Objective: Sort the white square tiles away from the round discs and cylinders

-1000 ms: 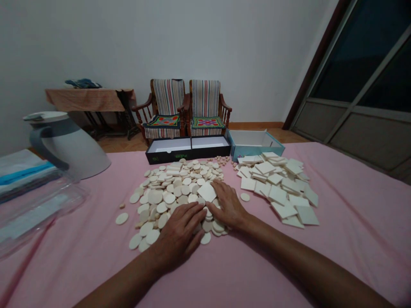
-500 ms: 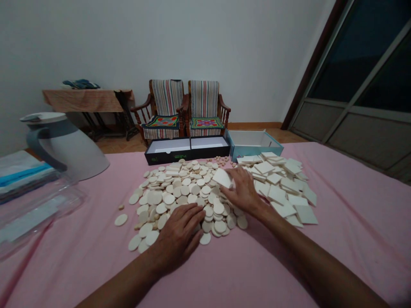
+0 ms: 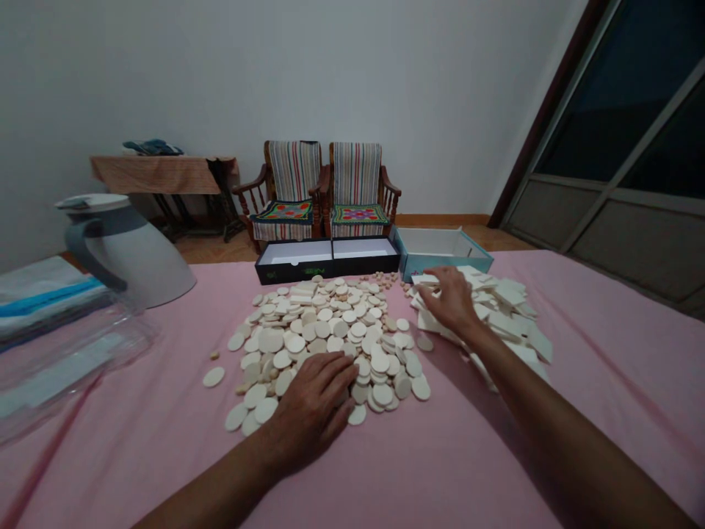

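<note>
A heap of pale round discs (image 3: pixel 324 330) covers the middle of the pink tablecloth (image 3: pixel 418 470). My left hand (image 3: pixel 311 408) lies palm down on the near edge of that heap, fingers stretched flat over the discs. To the right sits a pile of pale square tiles (image 3: pixel 507 312). My right hand (image 3: pixel 449 297) reaches over the left part of the square pile, fingers spread and resting on the tiles. Whether a tile is still under its fingers is hidden.
A black box (image 3: pixel 327 258) and a light blue box (image 3: pixel 443 250), both open, stand at the table's far edge. A white jug (image 3: pixel 129 250) and clear plastic containers (image 3: pixel 60 345) are at the left. Two striped armchairs (image 3: pixel 327 191) stand by the wall.
My right hand lifted a square tile off the disc heap and carried it right to the square pile. My left hand stayed on the discs.
</note>
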### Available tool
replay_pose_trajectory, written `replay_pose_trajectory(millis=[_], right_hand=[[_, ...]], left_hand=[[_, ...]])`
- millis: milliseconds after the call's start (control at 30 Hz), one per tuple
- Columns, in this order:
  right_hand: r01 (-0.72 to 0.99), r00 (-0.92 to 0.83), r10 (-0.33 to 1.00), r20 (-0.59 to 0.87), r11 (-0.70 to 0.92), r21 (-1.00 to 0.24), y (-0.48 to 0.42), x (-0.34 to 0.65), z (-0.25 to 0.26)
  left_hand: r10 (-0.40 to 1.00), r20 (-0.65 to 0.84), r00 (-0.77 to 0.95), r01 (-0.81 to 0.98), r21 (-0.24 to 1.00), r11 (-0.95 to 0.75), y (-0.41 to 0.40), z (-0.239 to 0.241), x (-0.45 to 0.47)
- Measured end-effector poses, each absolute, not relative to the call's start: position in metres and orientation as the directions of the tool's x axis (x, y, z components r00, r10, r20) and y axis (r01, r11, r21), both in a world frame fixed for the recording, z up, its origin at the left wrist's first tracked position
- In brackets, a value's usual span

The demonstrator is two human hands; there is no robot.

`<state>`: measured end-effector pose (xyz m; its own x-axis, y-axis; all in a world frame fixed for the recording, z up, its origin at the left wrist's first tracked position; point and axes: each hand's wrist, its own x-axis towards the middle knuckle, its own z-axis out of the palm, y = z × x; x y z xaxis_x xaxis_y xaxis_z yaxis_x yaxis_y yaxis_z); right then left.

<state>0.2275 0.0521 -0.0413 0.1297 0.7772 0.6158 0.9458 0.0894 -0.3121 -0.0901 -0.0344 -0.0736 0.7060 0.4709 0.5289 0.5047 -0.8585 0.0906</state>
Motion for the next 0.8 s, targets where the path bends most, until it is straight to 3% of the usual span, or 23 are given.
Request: replay_pose_trajectory(millis=[133, 300, 467, 800], right_hand=[[0.882, -0.127, 0.868, 0.481, 0.32, -0.345, 0.072, 0.168, -0.05], [0.866, -0.296, 0.921, 0.253, 0.371, -0.335, 0.11, 0.096, -0.042], [0.851, -0.39, 0.908, 0.153, 0.419, -0.317, 0.148, 0.039, -0.037], [0.864, -0.405, 0.911, 0.071, 0.407, -0.295, 0.173, 0.001, -0.049]], left_hand=[[0.463, 0.599, 0.653, 0.506, 0.108, -0.855, -0.034, -0.071, -0.094], [0.492, 0.661, 0.566, 0.543, 0.151, -0.826, -0.026, -0.068, -0.105], [0.533, 0.709, 0.461, 0.597, 0.197, -0.778, -0.017, -0.066, -0.114], [0.568, 0.687, 0.452, 0.638, 0.196, -0.744, -0.015, -0.064, -0.118]])
